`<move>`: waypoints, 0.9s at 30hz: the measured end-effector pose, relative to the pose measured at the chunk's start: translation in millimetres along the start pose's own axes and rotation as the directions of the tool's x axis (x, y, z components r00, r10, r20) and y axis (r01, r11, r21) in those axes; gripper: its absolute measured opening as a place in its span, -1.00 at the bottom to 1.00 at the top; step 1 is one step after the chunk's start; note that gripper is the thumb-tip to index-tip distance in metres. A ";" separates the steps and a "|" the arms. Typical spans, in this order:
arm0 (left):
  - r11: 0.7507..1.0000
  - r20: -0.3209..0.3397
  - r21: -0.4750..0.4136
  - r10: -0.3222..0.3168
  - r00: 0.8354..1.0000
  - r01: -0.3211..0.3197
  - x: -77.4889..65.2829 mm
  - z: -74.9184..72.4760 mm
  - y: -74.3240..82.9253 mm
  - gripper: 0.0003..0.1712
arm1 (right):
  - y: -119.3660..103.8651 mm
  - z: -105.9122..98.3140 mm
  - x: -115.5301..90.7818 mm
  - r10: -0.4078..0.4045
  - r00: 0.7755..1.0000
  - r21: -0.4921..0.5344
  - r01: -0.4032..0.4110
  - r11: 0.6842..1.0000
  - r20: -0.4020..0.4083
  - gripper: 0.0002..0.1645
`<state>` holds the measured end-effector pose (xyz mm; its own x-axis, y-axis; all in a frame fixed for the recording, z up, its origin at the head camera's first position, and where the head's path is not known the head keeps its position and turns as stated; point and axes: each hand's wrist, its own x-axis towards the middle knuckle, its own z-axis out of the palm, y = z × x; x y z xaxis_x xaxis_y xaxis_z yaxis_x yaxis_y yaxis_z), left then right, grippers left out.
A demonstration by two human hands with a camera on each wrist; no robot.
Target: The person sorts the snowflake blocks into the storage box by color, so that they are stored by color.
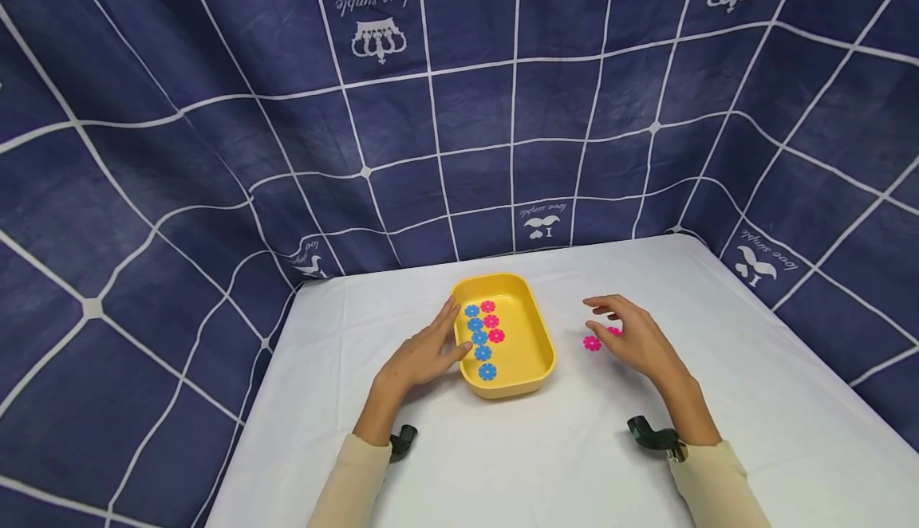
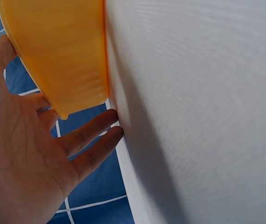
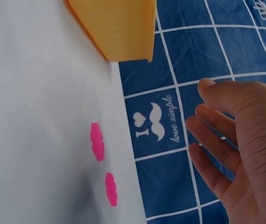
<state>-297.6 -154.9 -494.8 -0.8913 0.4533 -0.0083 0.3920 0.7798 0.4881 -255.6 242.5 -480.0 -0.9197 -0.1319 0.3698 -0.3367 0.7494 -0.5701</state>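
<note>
A yellow rectangular tray stands on the white cloth between my hands. Several blue notched plastic discs lie in a column along its left side, with 3 pink discs beside them. My left hand rests on the tray's left rim, thumb and some fingers touching the edge; in the left wrist view its two lower fingers are straight, near the cloth. To the right of the tray, two pink discs lie on the cloth. Over them hovers my right hand, thumb and fingers apart, holding nothing.
White cloth covers the table. A dark blue curtain with white grid lines rises along the back and both sides. Black curved devices are strapped at both wrists.
</note>
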 end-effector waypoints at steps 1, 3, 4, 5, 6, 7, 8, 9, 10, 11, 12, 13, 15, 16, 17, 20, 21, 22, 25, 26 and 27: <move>1.000 0.000 0.001 0.000 1.000 0.000 0.1 0.2 -0.2 0.03 | 0.9 0.3 -0.4 0.002 1.000 -0.001 -0.002 1.000 0.002 -0.46; 1.000 0.000 0.001 0.002 1.000 -0.002 0.3 0.3 -0.3 0.03 | 3.1 1.3 -1.4 0.007 1.000 -0.002 -0.007 1.000 0.008 -0.46; 1.000 -0.002 0.000 0.003 1.000 -0.003 0.3 0.2 -0.2 0.03 | 4.3 2.0 -1.8 0.009 1.000 0.000 -0.009 1.000 0.010 -0.46; 1.000 -0.002 0.002 0.004 1.000 -0.004 -0.1 -0.3 0.5 0.03 | 5.7 2.8 -2.3 0.010 1.000 0.002 -0.010 1.000 0.013 -0.46; 1.000 -0.002 0.001 0.004 1.000 -0.004 -0.1 -0.3 0.5 0.03 | 7.0 3.6 -2.8 0.012 1.000 0.005 -0.012 1.000 0.017 -0.46; 1.000 -0.002 0.001 0.004 1.000 -0.004 -0.2 -0.4 0.5 0.03 | 8.4 4.5 -3.3 0.014 1.000 0.008 -0.014 1.000 0.021 -0.46; 1.000 -0.001 0.002 0.003 1.000 -0.003 -0.2 -0.6 0.6 0.03 | 9.9 5.5 -3.8 0.014 1.000 0.011 -0.014 1.000 0.023 -0.46; 1.000 0.000 0.003 0.002 1.000 -0.002 -0.3 -0.7 0.8 0.03 | 11.6 6.6 -4.2 0.013 1.000 0.015 -0.013 1.000 0.024 -0.47; 1.000 0.000 0.003 0.002 1.000 -0.002 -0.4 -0.8 0.8 0.03 | 13.3 7.7 -4.6 0.009 1.000 0.018 -0.010 1.000 0.025 -0.47; 1.000 0.001 0.003 0.001 1.000 -0.001 -0.5 -0.8 0.8 0.03 | 15.2 8.8 -5.0 0.004 1.000 0.019 -0.004 1.000 0.025 -0.48; 1.000 0.002 0.003 0.000 1.000 0.000 -0.7 -0.8 0.9 0.03 | 17.1 9.9 -5.5 -0.003 1.000 0.020 0.002 1.000 0.026 -0.49; 1.000 0.004 0.003 0.000 1.000 0.000 -0.7 -0.9 1.1 0.03 | 19.6 11.3 -5.9 -0.011 1.000 0.022 0.010 1.000 0.026 -0.50; 1.000 0.005 0.000 0.001 1.000 -0.001 -0.5 -1.0 1.1 0.04 | 24.0 14.2 -7.0 -0.028 0.999 0.031 0.027 0.999 0.029 -0.51; 1.000 0.006 -0.001 0.001 1.000 -0.001 -0.5 -0.9 1.0 0.04 | 25.9 15.6 -7.3 -0.034 0.999 0.035 0.033 0.999 0.032 -0.51; 1.000 0.006 -0.001 0.001 1.000 -0.001 -0.3 -0.8 0.8 0.04 | 27.7 17.0 -7.7 -0.038 0.999 0.039 0.036 0.999 0.036 -0.52; 1.000 0.006 0.000 0.000 1.000 0.000 0.2 -0.7 0.2 0.05 | 31.3 20.6 -8.3 -0.038 0.998 0.050 0.036 0.998 0.048 -0.52; 1.000 0.006 0.001 -0.001 1.000 0.001 0.4 -0.6 -0.1 0.05 | 32.1 21.6 -8.3 -0.035 0.998 0.050 0.033 0.998 0.052 -0.53; 1.000 0.007 0.002 0.000 1.000 0.000 0.6 -0.7 -0.3 0.05 | 32.8 22.5 -8.3 -0.034 0.998 0.051 0.031 0.998 0.054 -0.53; 1.000 0.008 0.001 0.002 1.000 -0.002 1.0 -1.0 -0.6 0.05 | 35.2 25.0 -9.0 -0.027 0.998 0.053 0.024 0.998 0.061 -0.54; 1.000 0.010 0.002 0.002 1.000 -0.002 1.0 -1.1 -0.8 0.06 | 35.9 25.8 -9.3 -0.027 0.998 0.052 0.023 0.998 0.064 -0.54; 1.000 0.010 0.004 0.003 1.000 -0.003 1.1 -1.1 -1.0 0.05 | 36.6 26.6 -9.6 -0.026 0.997 0.052 0.022 0.998 0.066 -0.54</move>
<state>-299.2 -155.7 -494.3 -0.8878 0.4600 -0.0160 0.3955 0.7802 0.4846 -264.4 253.9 -523.8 -0.9221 -0.1935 0.3351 -0.3670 0.7115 -0.5992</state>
